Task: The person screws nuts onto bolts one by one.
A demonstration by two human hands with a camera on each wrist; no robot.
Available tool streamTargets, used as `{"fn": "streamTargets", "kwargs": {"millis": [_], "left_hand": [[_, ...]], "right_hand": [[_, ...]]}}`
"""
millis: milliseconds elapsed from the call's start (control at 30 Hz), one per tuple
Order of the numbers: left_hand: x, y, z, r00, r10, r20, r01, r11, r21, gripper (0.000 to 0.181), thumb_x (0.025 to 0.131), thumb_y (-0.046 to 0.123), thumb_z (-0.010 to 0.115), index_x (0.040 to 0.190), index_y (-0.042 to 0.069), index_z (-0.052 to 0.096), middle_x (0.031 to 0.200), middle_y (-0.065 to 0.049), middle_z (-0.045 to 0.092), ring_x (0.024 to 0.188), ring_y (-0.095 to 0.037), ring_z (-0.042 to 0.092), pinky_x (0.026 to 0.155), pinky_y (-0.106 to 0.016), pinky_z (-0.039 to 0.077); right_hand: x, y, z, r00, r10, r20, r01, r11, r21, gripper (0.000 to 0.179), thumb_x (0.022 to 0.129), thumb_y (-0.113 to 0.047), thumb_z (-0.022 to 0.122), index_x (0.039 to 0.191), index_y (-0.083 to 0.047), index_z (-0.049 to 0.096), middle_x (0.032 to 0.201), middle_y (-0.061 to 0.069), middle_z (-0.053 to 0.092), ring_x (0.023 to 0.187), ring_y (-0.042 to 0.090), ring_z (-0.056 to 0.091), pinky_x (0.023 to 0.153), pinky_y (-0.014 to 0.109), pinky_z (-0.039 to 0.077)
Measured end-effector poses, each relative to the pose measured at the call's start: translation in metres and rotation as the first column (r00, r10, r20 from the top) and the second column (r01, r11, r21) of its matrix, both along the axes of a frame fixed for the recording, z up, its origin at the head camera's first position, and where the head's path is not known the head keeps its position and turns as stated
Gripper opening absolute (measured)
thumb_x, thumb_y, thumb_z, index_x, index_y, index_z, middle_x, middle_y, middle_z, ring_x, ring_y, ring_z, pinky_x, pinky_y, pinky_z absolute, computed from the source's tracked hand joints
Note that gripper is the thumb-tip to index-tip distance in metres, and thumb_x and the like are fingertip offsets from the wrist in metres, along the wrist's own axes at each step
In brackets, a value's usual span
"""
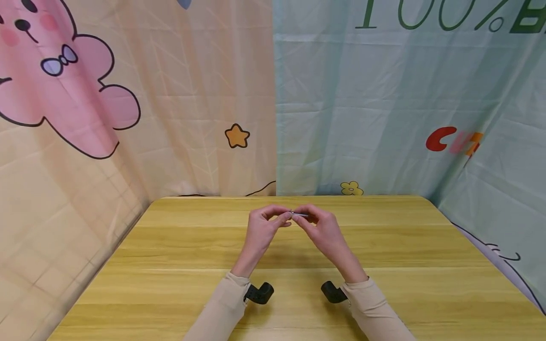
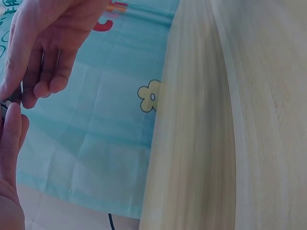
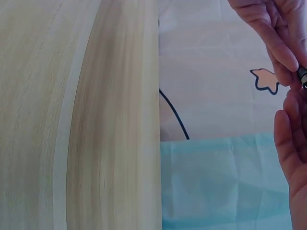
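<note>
Above the far half of the table, both hands meet at a small, thin metal rod (image 1: 302,215). My left hand (image 1: 265,227) pinches its left end between thumb and forefinger. From the other side my right hand (image 1: 320,228) holds the rod between thumb and fingers. In the right wrist view a dark piece with a shiny end (image 3: 302,75) shows at the fingertips, cut off by the frame edge. The left wrist view shows the right hand (image 2: 48,45) above and part of the left below. Fingers hide most of the object, so its exact kind is unclear.
A wooden table (image 1: 192,255) lies under the hands. Printed curtains (image 1: 362,118) stand behind and at both sides of it. Black wrist devices (image 1: 261,293) stick out inward from both sleeves.
</note>
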State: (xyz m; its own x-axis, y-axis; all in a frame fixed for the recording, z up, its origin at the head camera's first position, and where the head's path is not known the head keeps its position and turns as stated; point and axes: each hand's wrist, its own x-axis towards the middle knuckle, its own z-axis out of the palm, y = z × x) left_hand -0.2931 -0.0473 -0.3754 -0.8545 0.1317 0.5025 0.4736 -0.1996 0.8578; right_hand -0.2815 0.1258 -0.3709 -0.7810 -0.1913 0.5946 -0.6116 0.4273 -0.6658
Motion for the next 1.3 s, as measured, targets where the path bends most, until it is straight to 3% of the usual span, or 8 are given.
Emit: {"fn": "streamTargets", "kwargs": {"millis": [200, 467, 667, 833, 1067, 1300], "left_hand": [[-0.001, -0.002, 0.000, 1.000, 0.025, 0.000, -0.025, 0.998, 0.052, 0.018, 0.088, 0.004, 0.073, 0.097, -0.011, 0.072, 0.093, -0.017, 0.071, 0.083, -0.028, 0.070, 0.075, -0.039, 0.060], [-0.003, -0.004, 0.001, 0.999, 0.034, 0.025, -0.036, 0.998, 0.057, 0.018, 0.089, 0.002, 0.071, 0.099, -0.013, 0.071, 0.096, -0.022, 0.070, 0.081, -0.021, 0.071, 0.074, -0.037, 0.060], [0.003, -0.006, 0.012, 0.994, 0.048, 0.097, -0.044, 0.998, -0.039, 0.017, 0.091, 0.000, 0.068, 0.101, -0.014, 0.070, 0.098, -0.025, 0.069, 0.077, -0.017, 0.068, 0.073, -0.037, 0.060], [0.015, -0.008, 0.026, 0.993, 0.040, 0.115, -0.024, 0.990, -0.138, 0.017, 0.090, -0.001, 0.069, 0.102, -0.013, 0.070, 0.100, -0.023, 0.068, 0.082, -0.022, 0.068, 0.075, -0.036, 0.060], [-0.003, -0.012, 0.011, 0.991, 0.046, 0.128, -0.024, 0.986, -0.167, 0.016, 0.089, -0.003, 0.070, 0.104, -0.009, 0.071, 0.104, -0.025, 0.067, 0.083, -0.019, 0.067, 0.074, -0.033, 0.060], [-0.010, -0.016, -0.002, 0.989, 0.066, 0.131, -0.040, 0.980, -0.196, 0.013, 0.087, -0.003, 0.072, 0.099, -0.007, 0.072, 0.096, -0.020, 0.069, 0.085, -0.028, 0.068, 0.071, -0.033, 0.061]], "right_hand": [[0.001, 0.004, 0.001, 0.991, 0.004, 0.130, 0.009, 0.995, -0.098, 0.025, 0.094, -0.029, 0.070, 0.109, -0.009, 0.070, 0.103, 0.002, 0.069, 0.092, 0.016, 0.065, 0.085, 0.037, 0.056], [-0.001, 0.010, 0.005, 0.968, 0.104, 0.229, -0.043, 0.965, -0.257, 0.021, 0.093, -0.012, 0.070, 0.110, 0.001, 0.068, 0.103, 0.013, 0.067, 0.093, 0.024, 0.065, 0.084, 0.033, 0.057], [0.016, 0.004, 0.023, 0.961, 0.133, 0.243, -0.056, 0.952, -0.302, 0.017, 0.094, -0.005, 0.067, 0.106, 0.007, 0.066, 0.098, 0.021, 0.066, 0.087, 0.035, 0.065, 0.080, 0.032, 0.058], [0.018, 0.004, 0.025, 0.962, 0.112, 0.251, -0.030, 0.950, -0.310, 0.016, 0.093, -0.004, 0.068, 0.104, 0.007, 0.067, 0.091, 0.015, 0.067, 0.083, 0.035, 0.064, 0.077, 0.028, 0.057], [0.000, 0.005, 0.004, 0.957, 0.127, 0.262, -0.030, 0.939, -0.344, 0.018, 0.092, -0.007, 0.070, 0.105, 0.004, 0.069, 0.091, 0.012, 0.068, 0.084, 0.037, 0.064, 0.078, 0.034, 0.058], [-0.011, 0.001, -0.008, 0.942, 0.122, 0.313, -0.017, 0.948, -0.318, 0.018, 0.092, -0.011, 0.072, 0.104, 0.002, 0.069, 0.093, 0.016, 0.068, 0.081, 0.028, 0.065, 0.080, 0.040, 0.059]]}}
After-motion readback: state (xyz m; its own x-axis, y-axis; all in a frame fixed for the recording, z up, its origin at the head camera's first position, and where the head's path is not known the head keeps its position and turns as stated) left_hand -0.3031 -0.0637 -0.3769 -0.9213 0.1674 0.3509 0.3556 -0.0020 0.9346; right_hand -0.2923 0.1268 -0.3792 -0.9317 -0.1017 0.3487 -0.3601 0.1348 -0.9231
